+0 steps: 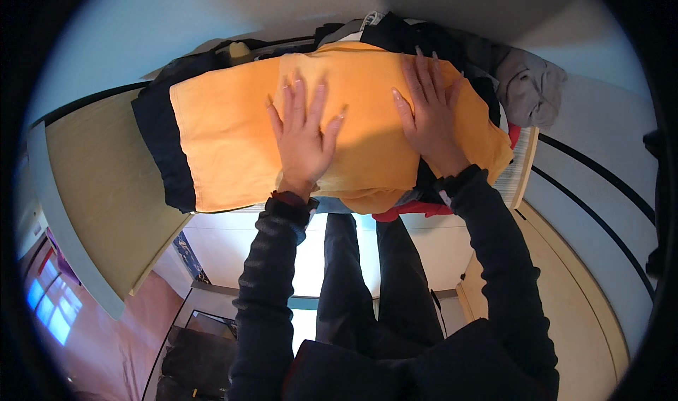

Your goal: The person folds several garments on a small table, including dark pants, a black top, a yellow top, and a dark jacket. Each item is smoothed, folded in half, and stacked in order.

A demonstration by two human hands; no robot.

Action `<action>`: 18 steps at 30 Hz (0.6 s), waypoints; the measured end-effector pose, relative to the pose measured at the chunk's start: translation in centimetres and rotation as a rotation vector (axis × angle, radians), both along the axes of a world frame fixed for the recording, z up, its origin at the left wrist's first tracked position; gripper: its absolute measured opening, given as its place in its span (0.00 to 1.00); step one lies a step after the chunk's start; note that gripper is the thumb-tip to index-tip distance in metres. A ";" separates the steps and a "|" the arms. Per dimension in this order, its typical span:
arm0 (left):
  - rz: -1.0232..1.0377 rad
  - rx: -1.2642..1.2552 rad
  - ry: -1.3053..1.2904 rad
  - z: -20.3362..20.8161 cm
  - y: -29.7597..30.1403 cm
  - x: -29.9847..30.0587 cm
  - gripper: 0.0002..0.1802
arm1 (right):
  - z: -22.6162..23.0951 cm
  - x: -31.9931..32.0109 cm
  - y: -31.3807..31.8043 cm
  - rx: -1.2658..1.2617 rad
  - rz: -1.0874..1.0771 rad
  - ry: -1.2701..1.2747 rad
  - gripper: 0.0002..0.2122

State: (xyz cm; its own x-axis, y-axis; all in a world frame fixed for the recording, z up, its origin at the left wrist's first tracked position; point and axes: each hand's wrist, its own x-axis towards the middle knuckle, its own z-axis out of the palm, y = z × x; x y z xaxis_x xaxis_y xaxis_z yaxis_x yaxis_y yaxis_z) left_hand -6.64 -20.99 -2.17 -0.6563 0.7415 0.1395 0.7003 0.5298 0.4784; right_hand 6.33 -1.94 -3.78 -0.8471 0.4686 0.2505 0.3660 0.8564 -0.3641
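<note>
An orange cloth garment [233, 136] lies spread out in front of me, folded along its length, with creases at its right end. My left hand [305, 133] rests on its middle, fingers spread. Further right, my right hand [431, 115] presses flat on the same fabric, its fingertips reaching the far edge. Neither hand holds anything. Beneath the orange cloth a dark navy cloth [159, 147] sticks out at the left. A red cloth [413, 209] shows under the near edge, below my right wrist.
More dark clothes [417, 37] are heaped along the wall behind. A greyish-brown bundled cloth [530, 87] sits at the far right. A tan board with a pale curved edge [106, 189] stands at the left. A black bag-like item [194, 362] lies at the lower left.
</note>
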 end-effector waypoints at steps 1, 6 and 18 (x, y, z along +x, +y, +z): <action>0.053 0.003 -0.008 -0.3 -0.8 0.3 0.31 | 0.0 0.4 -0.2 -0.021 -0.022 0.008 0.28; -0.103 -0.002 0.047 -0.9 -5.6 3.5 0.38 | 0.5 4.2 -5.0 -0.093 0.109 0.012 0.29; -0.020 -0.091 0.123 -0.1 -9.4 6.4 0.48 | 2.1 9.5 -5.1 -0.664 -0.205 0.103 0.16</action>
